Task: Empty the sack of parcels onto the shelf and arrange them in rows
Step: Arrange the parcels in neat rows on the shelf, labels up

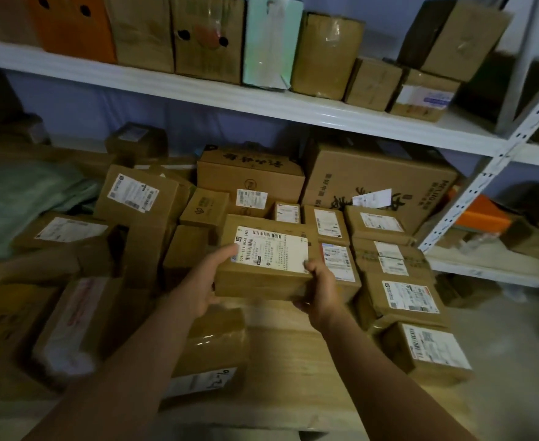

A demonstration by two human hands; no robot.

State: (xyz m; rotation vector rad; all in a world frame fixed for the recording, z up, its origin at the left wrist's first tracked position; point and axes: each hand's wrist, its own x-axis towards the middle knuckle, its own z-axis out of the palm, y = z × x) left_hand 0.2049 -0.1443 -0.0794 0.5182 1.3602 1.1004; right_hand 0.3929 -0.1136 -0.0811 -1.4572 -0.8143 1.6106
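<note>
Head view: left hand (203,281) and right hand (320,289) grasp opposite ends of a labelled parcel (266,261) (label upward), held among cardboard boxes (398,281) crowding the lower shelf (293,345).

Both forearms run out of the bottom edge, so nothing past the elbows shows. The left hand (202,286) covers the near left corner of the parcel (263,265) it grips, and the right hand (320,289) hides the near right corner; the fingers of both hands curl out of sight beneath it. The small print on its label (271,249) is too fine to read. At the far left, a green sack (23,198) is cut off by the edge and sits in deep shadow. The long box (71,326) at lower left is smeared with blur, its label unreadable. Boxes on the upper shelf (198,90) lose their tops to the upper edge.
</note>
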